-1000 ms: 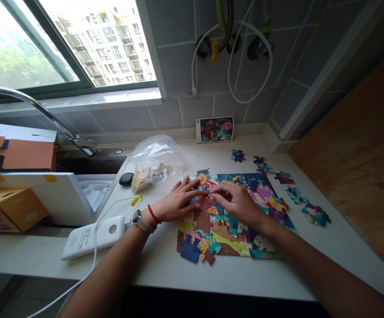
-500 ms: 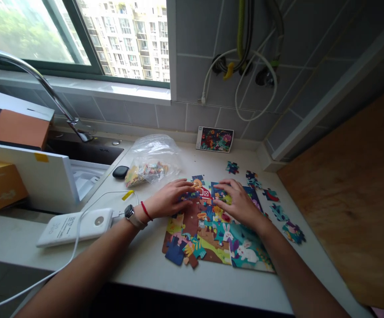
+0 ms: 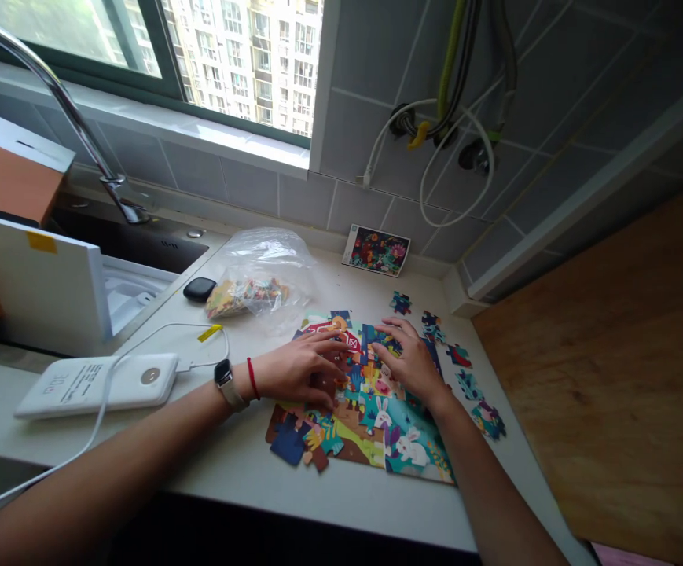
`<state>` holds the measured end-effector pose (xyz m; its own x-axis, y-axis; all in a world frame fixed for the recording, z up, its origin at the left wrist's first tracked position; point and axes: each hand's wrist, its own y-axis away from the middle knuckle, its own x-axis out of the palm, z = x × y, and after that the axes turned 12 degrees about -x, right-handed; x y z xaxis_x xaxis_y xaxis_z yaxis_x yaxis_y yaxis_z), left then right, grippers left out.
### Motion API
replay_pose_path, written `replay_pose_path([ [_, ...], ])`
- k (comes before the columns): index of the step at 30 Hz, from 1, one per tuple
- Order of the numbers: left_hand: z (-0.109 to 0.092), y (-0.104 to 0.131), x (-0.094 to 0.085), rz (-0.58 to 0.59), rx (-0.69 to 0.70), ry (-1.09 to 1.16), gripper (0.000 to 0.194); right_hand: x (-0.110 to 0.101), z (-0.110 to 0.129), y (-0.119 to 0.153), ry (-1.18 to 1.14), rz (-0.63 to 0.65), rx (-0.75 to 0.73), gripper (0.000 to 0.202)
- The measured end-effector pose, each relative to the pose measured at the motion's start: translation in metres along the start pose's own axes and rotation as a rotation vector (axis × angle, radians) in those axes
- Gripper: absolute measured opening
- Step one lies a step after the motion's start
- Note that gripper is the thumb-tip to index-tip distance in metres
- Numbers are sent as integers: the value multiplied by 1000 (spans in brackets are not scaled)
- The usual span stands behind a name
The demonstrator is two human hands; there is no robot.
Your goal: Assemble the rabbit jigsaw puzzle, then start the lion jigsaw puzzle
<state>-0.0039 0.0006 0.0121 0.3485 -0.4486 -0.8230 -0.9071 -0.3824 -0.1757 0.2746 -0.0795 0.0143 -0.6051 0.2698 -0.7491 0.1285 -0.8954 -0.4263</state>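
A colourful jigsaw puzzle [image 3: 370, 452] lies partly joined on the white counter, showing a red barn and white rabbits. My left hand [image 3: 302, 368] rests over its left part, fingers spread and partly covering the barn. On the upper right part lies my right hand [image 3: 410, 360], fingers apart and bent, fingertips beside a dark blue area of the puzzle. Whether a loose piece is under either hand is hidden. A dark blue piece [image 3: 288, 440] overlaps the lower left corner. More loose pieces [image 3: 459, 356] lie in a line to the right.
Behind the puzzle are a clear plastic bag [image 3: 252, 287] of pieces and a picture card [image 3: 376, 251] leaning on the wall. A black case [image 3: 199, 289], a white power bank [image 3: 99, 385] with its cable, and a sink [image 3: 141, 244] are left. A wooden panel [image 3: 606, 354] borders the right.
The view has shifted and tilted. My left hand has slid down a little across the puzzle with its fingers wider, uncovering more of the barn. My right hand stays about the same place.
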Motion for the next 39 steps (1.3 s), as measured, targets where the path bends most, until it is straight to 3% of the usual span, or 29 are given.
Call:
replay_pose_path([
  [4, 2, 1, 3, -18, 8, 19, 43, -8, 18, -5, -55, -181, -86, 18],
  [9, 3, 0, 3, -48, 38, 36, 25, -10, 36, -5, -99, -170, -123, 17],
  [15, 4, -2, 2, -106, 24, 85, 22, -4, 55, 0, -149, 15, -116, 19],
  [20, 2, -4, 3, -155, 22, 93, 15, -10, 93, 19, -198, 283, -105, 21],
  [24, 1, -4, 4, -173, -5, 92, 14, -3, 132, 51, -162, 481, -24, 53],
  [27, 1, -3, 4, -169, -17, 85, 16, 15, 149, 74, -58, 410, 26, 74],
  [33, 1, -5, 2, -198, -23, 90, 23, 47, 152, 94, 2, 166, 151, 53],
  [39, 8, -5, 1, -348, -153, 104, 30, 47, 156, 98, -69, 65, 239, 49],
])
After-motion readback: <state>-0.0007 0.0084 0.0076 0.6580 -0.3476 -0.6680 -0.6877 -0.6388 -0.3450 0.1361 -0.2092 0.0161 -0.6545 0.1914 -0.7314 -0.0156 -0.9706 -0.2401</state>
